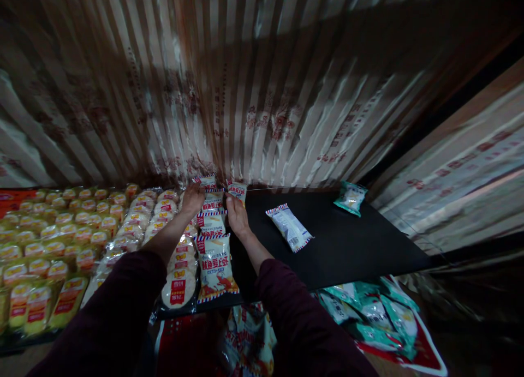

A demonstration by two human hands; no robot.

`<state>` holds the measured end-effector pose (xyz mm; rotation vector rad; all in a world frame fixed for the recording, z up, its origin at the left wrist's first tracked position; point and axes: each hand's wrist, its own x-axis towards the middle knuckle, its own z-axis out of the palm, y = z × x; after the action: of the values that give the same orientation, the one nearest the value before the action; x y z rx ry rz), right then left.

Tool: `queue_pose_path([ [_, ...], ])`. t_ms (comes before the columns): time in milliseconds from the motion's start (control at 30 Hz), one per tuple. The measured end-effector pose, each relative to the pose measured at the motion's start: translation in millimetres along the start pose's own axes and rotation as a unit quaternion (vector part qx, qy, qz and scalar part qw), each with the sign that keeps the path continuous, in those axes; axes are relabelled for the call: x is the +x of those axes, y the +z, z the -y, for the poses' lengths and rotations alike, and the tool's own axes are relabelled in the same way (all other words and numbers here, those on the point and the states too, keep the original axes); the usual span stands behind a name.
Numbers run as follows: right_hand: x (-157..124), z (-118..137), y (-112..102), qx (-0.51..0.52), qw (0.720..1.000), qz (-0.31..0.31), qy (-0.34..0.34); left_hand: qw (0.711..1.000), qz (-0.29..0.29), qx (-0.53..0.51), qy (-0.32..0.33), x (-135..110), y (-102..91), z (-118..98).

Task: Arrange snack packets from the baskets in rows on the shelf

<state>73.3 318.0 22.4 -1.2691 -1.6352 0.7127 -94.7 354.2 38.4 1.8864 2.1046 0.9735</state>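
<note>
A row of overlapping white snack bags with red lettering and striped ends runs from the shelf's front to its back. My left hand is at the far left of this row, its curled fingers at the edge of the rearmost bag. Just right of the row, my right hand grips another snack bag of the same kind near the back wall. The fingertips of both hands are partly hidden and dim.
Round rice cracker packs and yellow cake packs stand in rows on the left. On the black shelf lie a bag back-side up and a green bag. Below are green bags in a box and more snack bags.
</note>
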Motion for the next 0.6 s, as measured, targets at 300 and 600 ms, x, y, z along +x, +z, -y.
queue_pose_path([
  [300, 18.2, -44.0, -10.6, -0.088, 0.991, -0.075, 0.067, 0.996, 0.014, 0.033, 0.086, -17.6, 3.5, -6.0],
  [600, 30.9, -51.2, -13.7, -0.058, 0.997, -0.023, 0.048, 0.993, 0.012, 0.024, 0.118, -21.9, 11.8, -2.0],
])
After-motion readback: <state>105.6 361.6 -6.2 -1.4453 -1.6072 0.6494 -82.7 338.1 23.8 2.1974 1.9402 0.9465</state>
